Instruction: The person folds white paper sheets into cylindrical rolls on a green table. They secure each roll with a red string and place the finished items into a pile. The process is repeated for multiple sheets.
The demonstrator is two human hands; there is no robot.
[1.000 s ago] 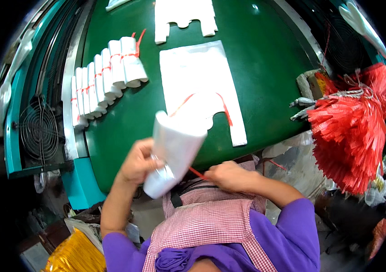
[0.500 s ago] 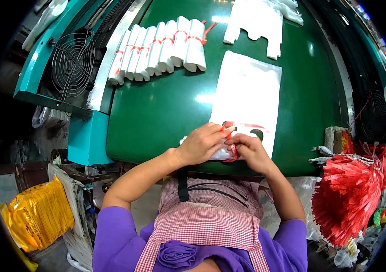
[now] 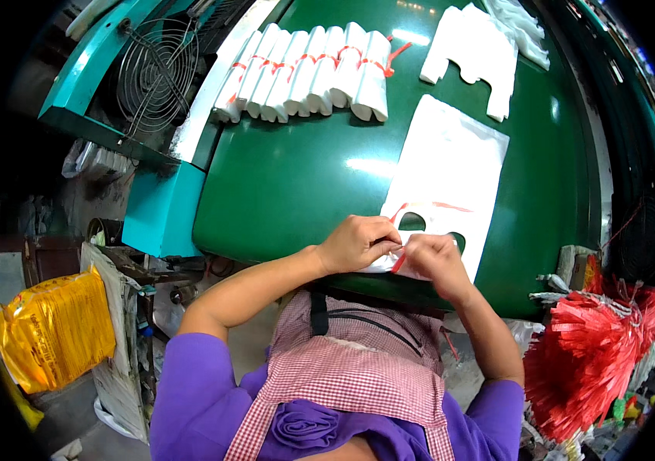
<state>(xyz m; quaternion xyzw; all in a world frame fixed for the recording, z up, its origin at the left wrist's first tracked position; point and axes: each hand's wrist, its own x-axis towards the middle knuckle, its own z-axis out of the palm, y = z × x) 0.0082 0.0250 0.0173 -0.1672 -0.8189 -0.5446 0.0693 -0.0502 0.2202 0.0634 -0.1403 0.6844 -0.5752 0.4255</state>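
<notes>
A flat stack of white plastic vest bags (image 3: 450,157) lies on the green table in front of me, its handle cut-outs toward me. Over its near end, a thin red plastic strip (image 3: 399,263) shows between my hands. Fingers pinched, my left hand (image 3: 358,244) grips the strip at the left of the cut-outs. Close beside it, my right hand (image 3: 441,260) is also closed, thumb and fingers pressed together on the strip; its fingertips are slightly blurred. Part of the bags' near edge is hidden under both hands.
Several rolled white bag bundles (image 3: 308,73) tied with red strips lie in a row at the far left. More flat white bags (image 3: 475,54) rest at the far right. A bunch of red strips (image 3: 585,353) hangs off the right corner. A caged fan (image 3: 158,77) stands left.
My right hand has drawn up and closed over the strip, while my left fingers have curled in. The whole view has shifted, so the table appears further right.
</notes>
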